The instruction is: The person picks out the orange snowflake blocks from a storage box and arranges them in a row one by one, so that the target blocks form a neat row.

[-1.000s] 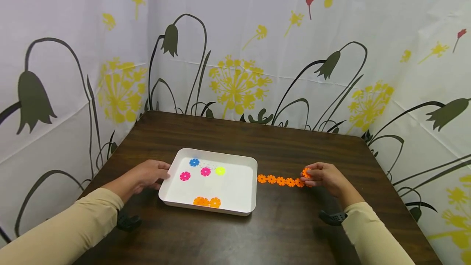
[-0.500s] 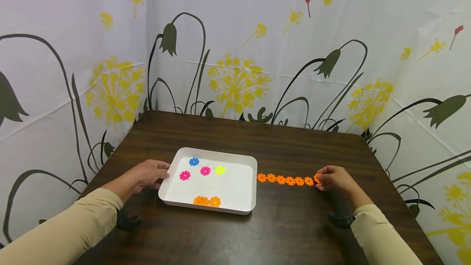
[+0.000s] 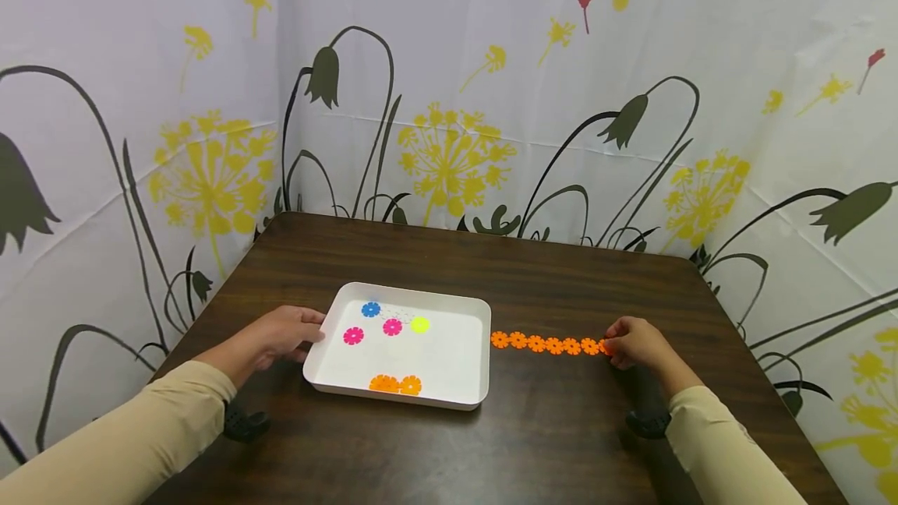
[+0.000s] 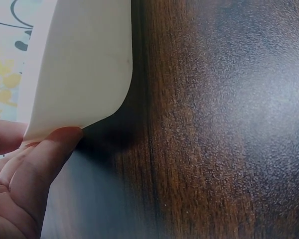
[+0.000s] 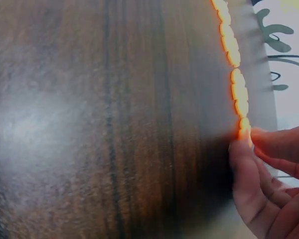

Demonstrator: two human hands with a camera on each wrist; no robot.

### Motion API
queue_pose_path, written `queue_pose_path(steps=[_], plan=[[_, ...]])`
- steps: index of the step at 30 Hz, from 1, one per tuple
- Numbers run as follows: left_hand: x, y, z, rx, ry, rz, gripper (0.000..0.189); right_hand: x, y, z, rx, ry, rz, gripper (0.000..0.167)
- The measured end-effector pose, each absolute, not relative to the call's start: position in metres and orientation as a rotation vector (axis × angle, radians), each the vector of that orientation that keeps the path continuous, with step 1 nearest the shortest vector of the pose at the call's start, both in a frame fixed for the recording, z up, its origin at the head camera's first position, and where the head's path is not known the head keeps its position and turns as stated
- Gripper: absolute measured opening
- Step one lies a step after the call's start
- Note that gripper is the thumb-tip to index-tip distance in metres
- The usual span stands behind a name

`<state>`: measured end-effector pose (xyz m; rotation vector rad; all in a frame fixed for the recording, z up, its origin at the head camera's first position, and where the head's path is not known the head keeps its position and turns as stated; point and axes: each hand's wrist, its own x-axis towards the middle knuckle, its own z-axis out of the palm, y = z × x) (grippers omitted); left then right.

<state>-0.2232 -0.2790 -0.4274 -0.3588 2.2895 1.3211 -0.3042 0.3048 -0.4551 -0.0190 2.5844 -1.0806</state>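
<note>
On the table, my left hand (image 3: 282, 333) grips the left wall of a shallow white tray (image 3: 442, 365). In the left wrist view, thumb and fingers pinch the edge of the tray (image 4: 84, 64) near a rounded corner. To the right of the tray runs a straight row of orange flower-shaped discs (image 3: 554, 346). At the row's right end my right hand (image 3: 640, 345) pinches an orange flower-shaped disc (image 5: 244, 130) between thumb and fingers, which partly hide it. That disc lines up with the others.
Inside the tray lie a blue disc (image 3: 371, 309), two pink discs (image 3: 392, 326), a yellow disc (image 3: 420, 325) and several orange discs (image 3: 410, 386) along the near wall. The dark wooden table (image 3: 540, 435) meets a flower-printed curtain (image 3: 449, 84) behind.
My right hand has moved right and down, carrying the orange disc from above the row to its right end. My left hand and the tray stay put.
</note>
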Motion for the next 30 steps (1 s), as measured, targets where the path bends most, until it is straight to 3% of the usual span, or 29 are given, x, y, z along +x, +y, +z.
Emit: queue_pose_path(steps=[4,10,20,30], plan=[[-0.224,-0.278,-0.426,-0.345,2.293,1.322,0.048,-0.307,0.301,-0.448,-0.048,2.617,-1.077,0.027],[-0.223,-0.278,-0.427,-0.314,2.300,1.337,0.047,-0.319,0.280,-0.427,-0.071,2.218,-1.489,0.046],[-0.223,-0.278,-0.427,-0.306,2.292,1.347,0.046,-0.324,0.189,-0.396,-0.292,1.947,-1.498,0.035],[-0.222,-0.278,-0.427,-0.308,2.306,1.337,0.047,-0.315,0.108,-0.402,-0.320,1.947,-1.356,0.035]])
